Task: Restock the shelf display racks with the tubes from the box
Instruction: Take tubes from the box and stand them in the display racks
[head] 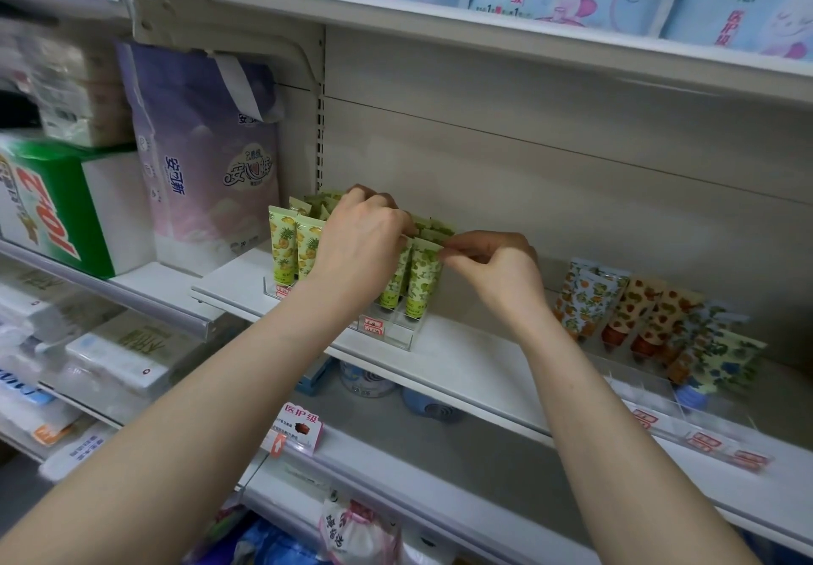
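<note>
A clear display rack [398, 335] on the white shelf [466, 366] holds upright green and yellow fruit-print tubes [283, 250]. My left hand [358, 247] curls over the tops of the middle rows of tubes and hides them. My right hand [492, 263] pinches the crimped top of a green tube [422, 278] at the rack's right front. The box is not in view.
A second rack [704, 432] at the right holds orange, brown and blue-flowered tubes [633, 318]. Purple tissue packs [202, 155] stand left of the green tubes. Blue packs fill the upper shelf [572, 32]. Bare shelf lies between the two racks.
</note>
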{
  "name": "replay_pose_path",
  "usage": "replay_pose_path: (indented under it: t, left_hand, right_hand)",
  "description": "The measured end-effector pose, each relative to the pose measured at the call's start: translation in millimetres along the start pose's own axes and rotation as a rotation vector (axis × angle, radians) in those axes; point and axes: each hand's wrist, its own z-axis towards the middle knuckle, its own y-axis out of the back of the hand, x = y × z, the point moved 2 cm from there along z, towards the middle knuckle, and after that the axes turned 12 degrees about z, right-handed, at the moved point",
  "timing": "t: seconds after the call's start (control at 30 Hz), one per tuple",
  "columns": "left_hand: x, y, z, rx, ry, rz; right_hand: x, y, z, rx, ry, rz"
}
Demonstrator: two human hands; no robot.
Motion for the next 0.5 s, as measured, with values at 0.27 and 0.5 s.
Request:
replay_pose_path:
  t: [0.27, 0.5]
  left_hand:
    - [-16, 9, 2, -0.104, -0.003, -0.078]
    - [-63, 17, 9, -0.109, 0.003, -0.232]
  right_hand:
    - [8, 23, -8, -0.046, 0.099, -0.122]
    - [20, 69, -25, -0.170, 0.143, -0.252]
